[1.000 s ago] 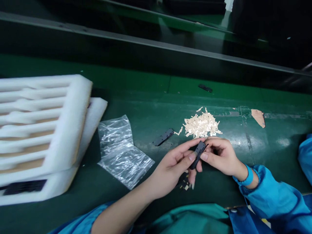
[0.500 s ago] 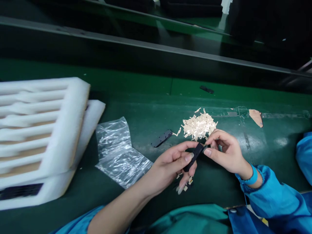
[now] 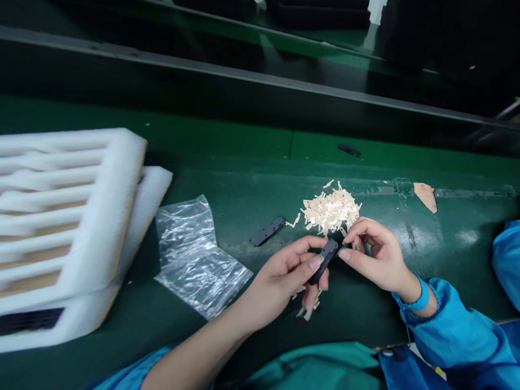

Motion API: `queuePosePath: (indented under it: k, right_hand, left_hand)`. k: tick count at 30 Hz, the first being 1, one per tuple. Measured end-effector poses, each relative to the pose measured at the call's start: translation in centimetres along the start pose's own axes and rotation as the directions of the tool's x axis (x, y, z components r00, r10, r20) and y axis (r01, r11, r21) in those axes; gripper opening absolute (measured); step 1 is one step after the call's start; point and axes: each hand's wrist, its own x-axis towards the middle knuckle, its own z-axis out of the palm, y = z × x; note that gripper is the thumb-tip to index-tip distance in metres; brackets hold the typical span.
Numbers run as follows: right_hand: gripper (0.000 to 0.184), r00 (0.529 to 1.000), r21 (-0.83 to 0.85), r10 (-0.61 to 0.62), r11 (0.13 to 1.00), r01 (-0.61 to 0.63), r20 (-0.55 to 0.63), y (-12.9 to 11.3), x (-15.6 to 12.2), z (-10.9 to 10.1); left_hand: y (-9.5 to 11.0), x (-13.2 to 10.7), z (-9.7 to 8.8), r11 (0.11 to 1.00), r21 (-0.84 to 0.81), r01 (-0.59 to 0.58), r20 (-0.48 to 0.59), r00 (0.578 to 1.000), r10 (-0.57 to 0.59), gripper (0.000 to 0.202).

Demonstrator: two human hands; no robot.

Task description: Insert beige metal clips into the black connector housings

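Note:
My left hand [image 3: 282,276] is closed around a slim black plastic piece [image 3: 324,262], tilted with its upper end toward my right hand. Thumb on top, fingers beneath. At that end my right hand [image 3: 376,255] has thumb and forefinger pinched together; what sits between them is too small to make out. Just beyond both hands lies a heap of small cream-coloured strips [image 3: 331,210]. A similar black plastic piece with small holes [image 3: 268,231] rests left of the heap. Below my left fingers are a few more small light pieces [image 3: 316,304], partly covered.
A clear plastic bag [image 3: 203,265] lies flat left of my hands. Stacked white foam trays [image 3: 125,206] with slots fill the left side. Farther back are a small dark piece [image 3: 349,150] and a brown scrap [image 3: 426,196]. A blue sleeve [image 3: 506,265] shows at the right edge.
The black piece has turned slightly in my left hand, so more of its upper face shows. My lower left fingers have curled in. My right hand stays at the piece's end.

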Motion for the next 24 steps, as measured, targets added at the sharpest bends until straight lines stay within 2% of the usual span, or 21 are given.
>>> queuePosePath:
  k: [4, 15, 24]
  right_hand:
    - [0.008, 1.000, 0.014, 0.007, 1.000, -0.007, -0.009, -0.03, 0.07, 0.00]
    - [0.013, 1.000, 0.023, 0.023, 0.999, -0.023, 0.011, -0.05, 0.17, -0.05]
    - [0.015, 0.998, 0.014, 0.044, 0.999, -0.045, 0.036, -0.29, 0.25, -0.01]
  left_hand:
    - [-0.20, -0.02, -0.20, 1.000, -0.007, 0.015, 0.014, 1.000, -0.014, 0.032]
    - [-0.04, 0.10, -0.21, 0.990, -0.089, 0.109, 0.056, 0.993, -0.104, 0.035]
    - [0.31, -0.06, -0.04, 0.992, -0.082, 0.095, 0.064, 0.994, -0.089, 0.033]
